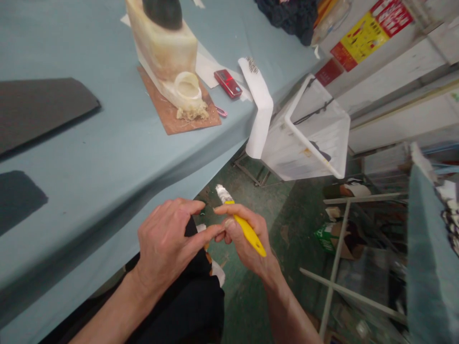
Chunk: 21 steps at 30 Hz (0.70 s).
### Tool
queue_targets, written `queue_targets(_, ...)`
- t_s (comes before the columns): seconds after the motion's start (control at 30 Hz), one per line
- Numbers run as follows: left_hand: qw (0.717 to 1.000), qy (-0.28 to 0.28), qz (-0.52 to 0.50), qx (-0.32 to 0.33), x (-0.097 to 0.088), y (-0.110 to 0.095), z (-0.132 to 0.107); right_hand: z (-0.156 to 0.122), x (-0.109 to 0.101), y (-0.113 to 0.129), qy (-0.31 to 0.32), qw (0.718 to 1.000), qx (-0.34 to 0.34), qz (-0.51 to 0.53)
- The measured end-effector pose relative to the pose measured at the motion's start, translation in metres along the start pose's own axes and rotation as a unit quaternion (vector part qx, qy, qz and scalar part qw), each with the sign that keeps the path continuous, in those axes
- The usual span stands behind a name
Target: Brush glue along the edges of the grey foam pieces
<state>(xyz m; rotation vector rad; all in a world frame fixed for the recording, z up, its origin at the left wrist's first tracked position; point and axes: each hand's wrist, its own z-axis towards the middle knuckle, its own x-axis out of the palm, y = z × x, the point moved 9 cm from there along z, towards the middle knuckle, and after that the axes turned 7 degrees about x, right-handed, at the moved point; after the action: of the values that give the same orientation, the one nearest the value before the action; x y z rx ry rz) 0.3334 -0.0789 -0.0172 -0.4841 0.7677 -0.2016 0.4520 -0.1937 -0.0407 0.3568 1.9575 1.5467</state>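
Yellow brush (255,241) is in the right hand (241,247), beside the near edge of the table (107,167). Its long axis runs slantwise: the whitish bristle end points forward and left, to the side of the plastic container (161,59), and the handle end points back to the right wrist. The right fingers are closed around the handle. The left hand (163,239) is nearby — thumb and forefinger spread apart, the thumb tip meeting the right fingers; I see nothing gripped there.
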Motion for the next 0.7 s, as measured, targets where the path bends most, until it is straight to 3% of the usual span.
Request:
queue_targets(0.13,1.000,0.001,0.005,-0.005,0.000,0.002,-0.003,-0.005,0.011,0.027,0.007,0.986,-0.111,-0.127)
queue_targets(0.23,0.999,0.009,-0.007,-0.035,0.003,0.007,-0.004,-0.009,0.007,0.041,-0.048,0.964,-0.193,-0.175)
queue_targets(0.3,0.999,0.010,-0.010,-0.043,0.003,0.008,-0.004,-0.012,0.000,0.041,-0.087,0.959,-0.210,-0.170)
queue_targets(0.47,1.000,-0.019,0.012,-0.002,-0.005,0.002,-0.001,-0.012,-0.023,0.018,-0.144,0.981,-0.107,-0.074)
queue_targets(0.53,0.999,-0.029,0.024,0.008,-0.008,0.001,-0.002,-0.010,-0.021,0.011,-0.115,0.991,-0.058,-0.044)
queue_targets(0.7,0.998,-0.026,0.051,0.022,-0.006,-0.002,-0.003,-0.004,0.005,0.002,0.018,0.998,0.062,-0.013)
